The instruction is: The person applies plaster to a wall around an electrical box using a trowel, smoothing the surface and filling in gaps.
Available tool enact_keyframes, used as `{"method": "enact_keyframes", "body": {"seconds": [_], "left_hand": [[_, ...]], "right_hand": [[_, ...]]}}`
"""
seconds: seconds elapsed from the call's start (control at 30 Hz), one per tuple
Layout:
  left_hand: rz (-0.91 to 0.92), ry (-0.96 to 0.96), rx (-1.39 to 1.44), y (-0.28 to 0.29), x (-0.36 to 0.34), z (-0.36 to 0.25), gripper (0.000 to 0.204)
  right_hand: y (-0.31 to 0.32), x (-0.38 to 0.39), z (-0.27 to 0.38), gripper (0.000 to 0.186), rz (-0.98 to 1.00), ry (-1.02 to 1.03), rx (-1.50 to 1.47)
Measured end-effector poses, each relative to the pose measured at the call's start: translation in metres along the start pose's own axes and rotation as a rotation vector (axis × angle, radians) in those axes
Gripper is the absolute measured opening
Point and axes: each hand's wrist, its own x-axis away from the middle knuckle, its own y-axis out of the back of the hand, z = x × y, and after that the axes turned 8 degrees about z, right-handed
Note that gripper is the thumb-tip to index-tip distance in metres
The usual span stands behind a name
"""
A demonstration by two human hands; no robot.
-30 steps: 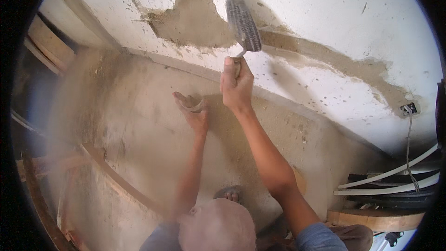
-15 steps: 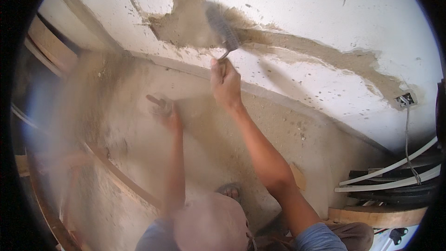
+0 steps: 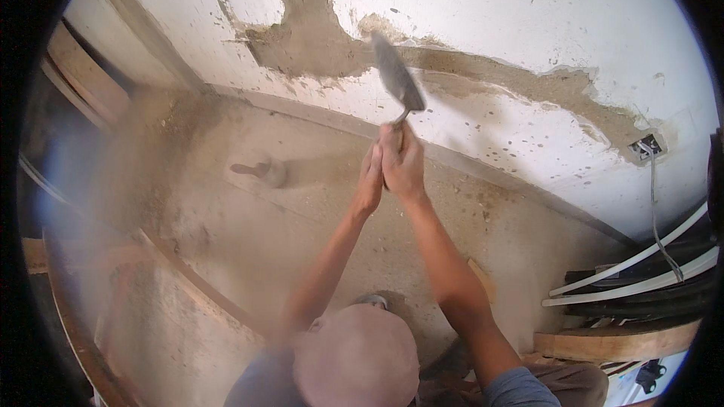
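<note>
My right hand (image 3: pixel 402 162) is closed around the handle of a pointed trowel (image 3: pixel 396 75), its grey blade tilted up in front of the wall. My left hand (image 3: pixel 369 181) lies against the side of the right hand, its fingers stretched out and nothing seen in it. Behind the blade, the white wall (image 3: pixel 483 15) has a rough brown band of mortar (image 3: pixel 513 79) running rightward, joined to a vertical mortar patch (image 3: pixel 309 30). On the dusty floor to the left rests a pale rounded thing (image 3: pixel 273 173) with a brown handle (image 3: pixel 245 170); its kind is blurred.
An opened socket box (image 3: pixel 647 147) with a hanging grey cable (image 3: pixel 654 211) is in the wall at right. Below it lie white and black pipes (image 3: pixel 633 279) by a curved wooden board (image 3: pixel 615 345). Wooden planks (image 3: pixel 196 283) stand at left; a sandal tip (image 3: pixel 372 300) shows below.
My left hand has left the pale rounded thing on the floor and come over to the right hand. The trowel has moved rightward and slightly down, still in my right hand.
</note>
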Motion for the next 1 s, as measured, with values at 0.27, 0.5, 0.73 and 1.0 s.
{"method": "enact_keyframes", "body": {"seconds": [0.27,0.5,0.73,1.0], "left_hand": [[-0.306,-0.312,0.118,-0.014,-0.047,-0.057,0.072],[-0.649,-0.159,0.099,0.052,-0.002,-0.025,0.072],[-0.762,-0.206,0.165,0.065,0.002,-0.031,0.065],[-0.863,-0.2,0.187,0.056,0.003,-0.045,0.06]], "right_hand": [[-0.003,-0.067,-0.008,0.04,-0.083,0.196,0.059],[0.003,-0.055,-0.012,0.034,-0.068,0.37,-0.053],[0.017,-0.058,-0.019,0.037,-0.076,0.342,-0.108],[0.013,-0.058,-0.032,0.044,-0.122,0.308,0.034]]}}
